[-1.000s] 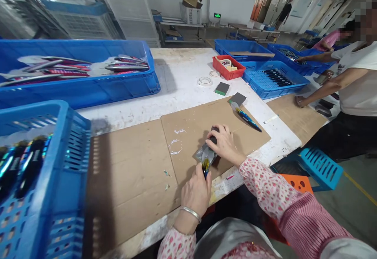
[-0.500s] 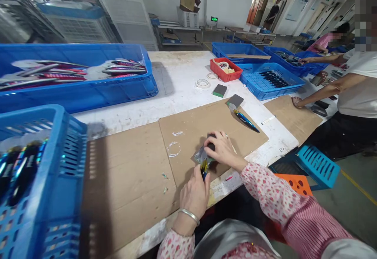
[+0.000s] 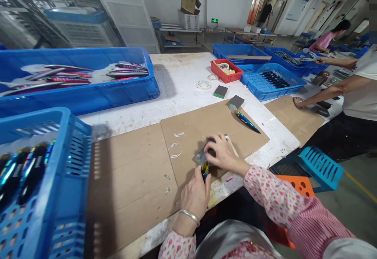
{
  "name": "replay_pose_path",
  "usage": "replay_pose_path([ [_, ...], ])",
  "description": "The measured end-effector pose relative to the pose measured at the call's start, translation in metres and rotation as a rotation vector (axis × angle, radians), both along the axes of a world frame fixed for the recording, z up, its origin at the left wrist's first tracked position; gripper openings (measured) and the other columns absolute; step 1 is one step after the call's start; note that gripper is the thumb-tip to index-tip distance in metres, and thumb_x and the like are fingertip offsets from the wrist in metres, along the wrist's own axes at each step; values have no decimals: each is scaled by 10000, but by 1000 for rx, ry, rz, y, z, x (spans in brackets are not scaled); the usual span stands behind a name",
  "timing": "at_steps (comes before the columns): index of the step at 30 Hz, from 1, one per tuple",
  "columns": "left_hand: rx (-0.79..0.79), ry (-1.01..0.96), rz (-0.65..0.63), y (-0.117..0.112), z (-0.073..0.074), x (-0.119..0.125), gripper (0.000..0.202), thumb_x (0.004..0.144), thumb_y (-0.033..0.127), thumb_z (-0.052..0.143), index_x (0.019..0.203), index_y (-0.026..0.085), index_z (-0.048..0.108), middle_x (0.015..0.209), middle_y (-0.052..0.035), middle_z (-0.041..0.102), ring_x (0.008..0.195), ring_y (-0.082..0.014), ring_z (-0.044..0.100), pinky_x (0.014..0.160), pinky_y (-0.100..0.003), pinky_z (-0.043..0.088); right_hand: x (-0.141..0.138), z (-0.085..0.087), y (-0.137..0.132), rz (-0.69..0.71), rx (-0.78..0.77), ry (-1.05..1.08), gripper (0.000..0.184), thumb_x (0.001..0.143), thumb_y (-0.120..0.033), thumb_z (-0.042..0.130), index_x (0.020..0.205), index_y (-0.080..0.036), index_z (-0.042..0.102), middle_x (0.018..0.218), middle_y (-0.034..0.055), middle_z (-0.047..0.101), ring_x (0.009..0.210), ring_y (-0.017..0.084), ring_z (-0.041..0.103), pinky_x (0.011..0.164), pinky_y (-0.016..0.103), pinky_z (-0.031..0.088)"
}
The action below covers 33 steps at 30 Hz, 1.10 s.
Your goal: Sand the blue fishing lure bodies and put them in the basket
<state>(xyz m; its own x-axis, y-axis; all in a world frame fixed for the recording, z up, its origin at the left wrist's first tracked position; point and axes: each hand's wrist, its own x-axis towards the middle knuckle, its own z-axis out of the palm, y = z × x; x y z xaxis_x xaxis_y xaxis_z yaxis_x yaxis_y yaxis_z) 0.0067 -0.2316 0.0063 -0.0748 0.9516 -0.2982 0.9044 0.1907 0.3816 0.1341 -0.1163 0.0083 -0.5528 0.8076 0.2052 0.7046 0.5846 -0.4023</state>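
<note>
My left hand (image 3: 196, 193) is closed round the shiny blue-and-yellow handle (image 3: 205, 170) of a small tool lying on the brown cardboard sheet (image 3: 138, 164). The tool's grey metal end (image 3: 201, 157) rests flat on the cardboard. My right hand (image 3: 221, 153) is curled over a dark block (image 3: 211, 152) and presses it down on that metal end. A white stick (image 3: 230, 143) pokes out from under my right hand. A second tool with a blue handle (image 3: 246, 121) lies further right on the cardboard, untouched.
A blue crate (image 3: 38, 180) of dark tools stands at my left, a long blue crate (image 3: 85, 90) of metal parts behind it. Grey blocks (image 3: 235, 101), tape rolls (image 3: 204, 84), a red tray (image 3: 226, 70) and blue trays (image 3: 269, 79) lie beyond. A co-worker's arm (image 3: 324, 92) reaches in at the right.
My right hand has slid the dark block a little left and toward me over the metal end, covering more of it. The left hand has kept its grip.
</note>
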Motion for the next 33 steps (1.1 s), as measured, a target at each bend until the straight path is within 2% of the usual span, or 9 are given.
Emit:
replay_pose_path([
  [2,-9,-3,-8,0,0,0,415,979,349,268,1292,116,409,1028,-153,709,901,-262,702,660,-318,467,1,1,-1,47,-27,9,88,823,-270,647,907,-254,660,1303,22,501,1217,256,367,986,439,348],
  [7,-3,29,22,0,-3,1,411,976,358,285,1296,129,403,999,-132,717,880,-259,703,662,-319,462,1,2,2,-47,-10,-27,99,836,-251,619,924,-236,662,1312,52,492,1230,280,342,953,452,350],
  [11,-11,7,8,1,-4,1,402,975,358,287,1285,134,410,1005,-127,717,888,-248,701,656,-307,457,1,2,-1,83,-11,-16,96,816,-260,648,910,-245,658,1294,29,510,1206,257,371,965,426,335],
  [15,-19,28,31,1,-2,1,425,974,370,282,1310,136,394,1008,-137,717,877,-252,702,666,-313,455,2,4,1,-1,2,-33,102,827,-243,630,923,-236,665,1291,55,506,1223,278,347,931,423,343],
  [19,-51,23,14,1,2,1,427,977,366,275,1315,131,389,1024,-141,712,901,-262,699,668,-316,452,2,5,1,112,-19,-37,104,817,-257,644,918,-237,660,1299,39,499,1216,273,350,954,427,321],
  [24,-40,5,29,1,-2,1,429,975,367,278,1316,133,392,1008,-136,713,873,-257,700,668,-316,454,2,6,4,52,1,-34,103,828,-237,627,927,-227,656,1293,57,495,1220,280,339,946,439,324],
  [28,-19,-4,17,1,-5,0,432,974,365,277,1315,132,402,1035,-145,706,896,-255,697,684,-319,463,2,7,5,173,-31,-29,88,818,-242,643,904,-229,654,1286,42,505,1193,263,368,961,439,322],
  [31,-28,3,25,1,-5,-1,439,972,371,284,1318,128,402,1010,-141,713,878,-254,699,684,-320,462,3,7,7,87,-39,-47,92,826,-226,632,914,-218,657,1270,59,508,1187,269,364,933,423,343],
  [33,-30,4,35,1,-4,-1,438,972,370,286,1319,129,402,1016,-139,713,881,-252,699,684,-314,457,3,7,6,78,-7,-42,104,822,-232,639,923,-219,657,1288,63,494,1208,282,342,939,431,335],
])
